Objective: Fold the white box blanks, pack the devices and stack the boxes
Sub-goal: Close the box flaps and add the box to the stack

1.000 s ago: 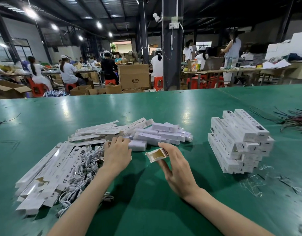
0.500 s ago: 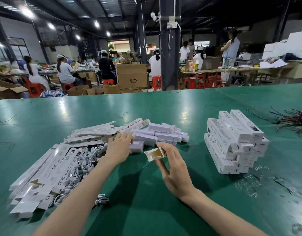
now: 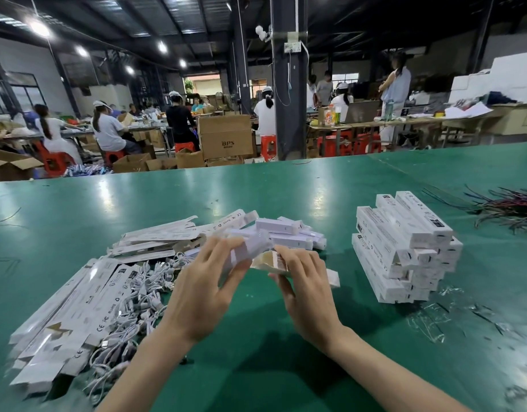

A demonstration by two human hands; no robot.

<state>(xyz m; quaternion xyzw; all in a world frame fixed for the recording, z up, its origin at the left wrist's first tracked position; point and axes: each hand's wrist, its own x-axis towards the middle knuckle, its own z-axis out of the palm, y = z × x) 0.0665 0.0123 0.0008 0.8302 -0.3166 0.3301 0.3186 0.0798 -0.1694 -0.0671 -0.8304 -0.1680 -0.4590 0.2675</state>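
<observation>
My left hand (image 3: pixel 207 281) grips a white device (image 3: pixel 250 248), blurred by motion, its end close to the mouth of an opened white box (image 3: pixel 271 261). My right hand (image 3: pixel 305 285) holds that box by its brown-lined open end above the green table (image 3: pixel 256 367). Flat white box blanks (image 3: pixel 66 310) lie in a heap at the left, with a tangle of white cables (image 3: pixel 137 295) beside them. More white devices (image 3: pixel 286 230) lie just beyond my hands. A stack of packed boxes (image 3: pixel 404 248) stands at the right.
Crumpled clear film (image 3: pixel 434 316) lies in front of the stack. A bundle of thin coloured wires (image 3: pixel 511 208) sits at the far right. Beyond the table's far edge, people sit at benches among cardboard cartons (image 3: pixel 225 135) and a dark pillar (image 3: pixel 289 78).
My left hand picked a white device from the pile and brought it right and toward me to the box's open end. My right hand kept holding the box, now more covered by its fingers.
</observation>
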